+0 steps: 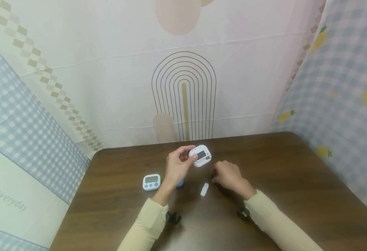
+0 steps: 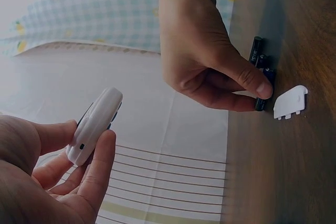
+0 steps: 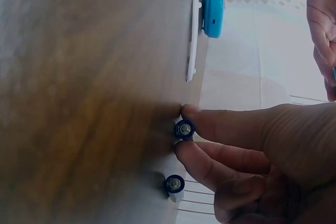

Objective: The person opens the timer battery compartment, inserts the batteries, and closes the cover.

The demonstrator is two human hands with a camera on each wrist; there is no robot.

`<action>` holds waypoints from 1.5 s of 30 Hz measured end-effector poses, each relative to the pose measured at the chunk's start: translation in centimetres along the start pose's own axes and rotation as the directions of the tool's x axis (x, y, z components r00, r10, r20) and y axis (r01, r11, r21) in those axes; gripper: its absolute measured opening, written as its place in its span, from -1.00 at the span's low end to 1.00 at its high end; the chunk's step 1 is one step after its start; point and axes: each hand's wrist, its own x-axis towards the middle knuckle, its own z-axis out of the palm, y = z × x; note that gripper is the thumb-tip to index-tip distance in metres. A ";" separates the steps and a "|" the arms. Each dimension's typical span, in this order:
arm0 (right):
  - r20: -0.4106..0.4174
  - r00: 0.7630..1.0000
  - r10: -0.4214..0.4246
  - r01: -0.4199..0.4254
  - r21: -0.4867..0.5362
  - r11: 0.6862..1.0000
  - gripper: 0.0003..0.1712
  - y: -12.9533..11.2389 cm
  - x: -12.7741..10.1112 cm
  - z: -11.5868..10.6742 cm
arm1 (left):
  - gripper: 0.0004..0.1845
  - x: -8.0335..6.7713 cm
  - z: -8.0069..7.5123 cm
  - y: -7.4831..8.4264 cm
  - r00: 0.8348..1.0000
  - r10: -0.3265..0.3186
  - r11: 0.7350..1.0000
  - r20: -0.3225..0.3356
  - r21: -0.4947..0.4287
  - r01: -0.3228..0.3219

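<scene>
1. Patterned cloth (image 1: 120, 87) hangs behind and on both sides of one brown wooden table (image 1: 114, 223).
2. One white device (image 1: 202, 153) is up above the table in the left hand (image 1: 176, 167), pinched between thumb and fingers. Its back is turned to the person, likely so the single uncovered bay (image 1: 200, 155) can be seen; what sits inside is too small to tell.
3. Down at the tabletop, the right hand (image 1: 228, 174) pinches one battery (image 3: 184, 129) between thumb and finger, presumably because so slim a cylinder suits a fingertip grip.
4. Near it lies a second battery (image 3: 175, 184). Two battery ends show in the right wrist view; whether there is a third, the left wrist view does not settle.
5. One white cover (image 1: 204, 189) lies loose near the right hand, probably to be within easy reach.
6. Farther left, one white timer (image 1: 151, 182) with three blue buttons (image 1: 150, 185) rests display up; one blue device (image 1: 180, 183) is partly hidden behind the left hand.
7. Two pale sleeves (image 1: 149, 216) reach in, with two black wrist mounts (image 1: 174, 218).
</scene>
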 end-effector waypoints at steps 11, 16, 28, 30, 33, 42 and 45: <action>0.003 0.999 -0.043 0.043 -0.031 0.999 -0.83 0.0 0.0 -0.1 | -0.67 0.0 0.0 0.1 1.000 -0.002 1.000 -0.004 0.003 0.002; -0.023 0.998 -0.055 0.055 -0.011 0.998 -0.85 0.1 0.1 -0.4 | -0.67 0.1 -0.1 0.2 1.000 0.001 1.000 0.002 0.009 -0.001; -0.032 0.995 -0.093 0.094 0.050 0.994 -0.96 0.1 0.1 -0.9 | -0.68 0.0 -0.1 0.1 1.000 0.026 1.000 0.000 -0.002 -0.026; -0.028 0.996 -0.089 0.090 0.044 0.995 -0.93 0.1 0.2 -1.0 | -0.68 0.0 -0.1 0.1 1.000 0.027 1.000 -0.003 -0.004 -0.027; -0.019 0.997 -0.076 0.077 0.046 0.996 -0.89 0.2 0.2 -1.2 | -0.67 0.0 -0.2 0.2 1.000 0.026 1.000 -0.005 -0.003 -0.026; -0.017 0.997 -0.075 0.077 0.208 0.975 -0.78 0.4 0.3 -1.9 | -0.67 0.0 -0.2 0.3 1.000 0.024 1.000 -0.004 0.006 -0.024; -0.033 0.995 -0.093 0.098 0.277 0.956 -0.80 0.5 0.3 -2.0 | -0.66 0.0 -0.3 0.3 1.000 0.024 1.000 -0.002 0.009 -0.024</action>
